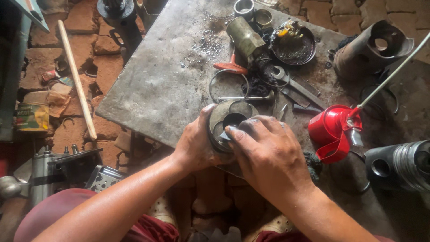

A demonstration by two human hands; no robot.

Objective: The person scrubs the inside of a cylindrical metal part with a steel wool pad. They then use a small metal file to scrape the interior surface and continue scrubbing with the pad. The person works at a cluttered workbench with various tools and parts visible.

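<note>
A round grey metal piston sits at the near edge of a dirty metal plate. My left hand grips its left side. My right hand lies over its right side, with the fingertips pressed on the top face near the central recess. Just behind the piston lie a thin wire ring and a long metal pin.
A red oil can with a long spout stands to the right. Another piston lies at far right, a cylinder sleeve behind it. A greasy dish, wrench, red-handled tool and wooden stick lie around. Brick floor surrounds.
</note>
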